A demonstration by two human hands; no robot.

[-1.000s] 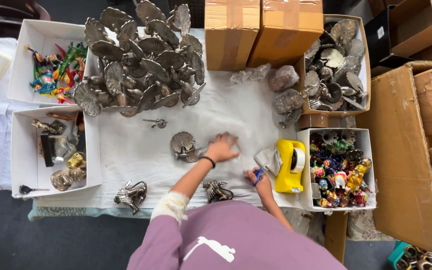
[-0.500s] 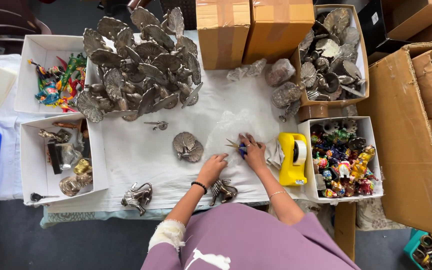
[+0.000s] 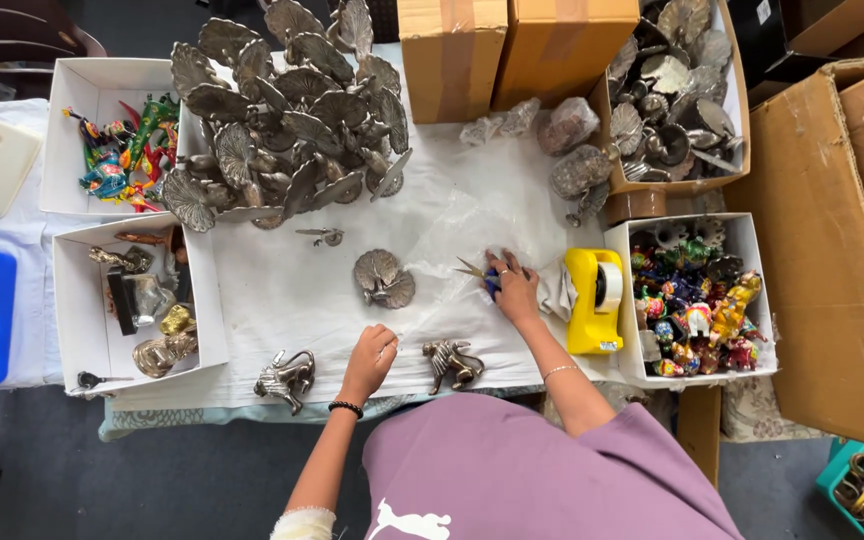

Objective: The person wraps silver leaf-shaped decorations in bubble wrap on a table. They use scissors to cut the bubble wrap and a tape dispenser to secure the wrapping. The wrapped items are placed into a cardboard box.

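My right hand [image 3: 514, 287] grips small scissors [image 3: 479, 272] with blue handles, blades pointing left over a sheet of clear plastic wrap [image 3: 457, 235] spread on the white table cover. My left hand [image 3: 370, 360] pinches the near edge of that sheet, close to the table's front. A silver peacock figurine [image 3: 383, 278] lies between the two hands. A small metal animal figurine [image 3: 453, 363] stands just right of my left hand, another [image 3: 286, 377] to its left.
A yellow tape dispenser [image 3: 593, 300] sits right of my right hand. A heap of metal peacocks [image 3: 287, 115] fills the back left. White boxes hold colourful figurines [image 3: 693, 310] and brass pieces [image 3: 147, 310]. Cardboard boxes [image 3: 512, 45] stand at the back.
My right hand rose from the table's front edge with the scissors to the plastic sheet. My left hand drew back from the sheet's middle to its near edge.
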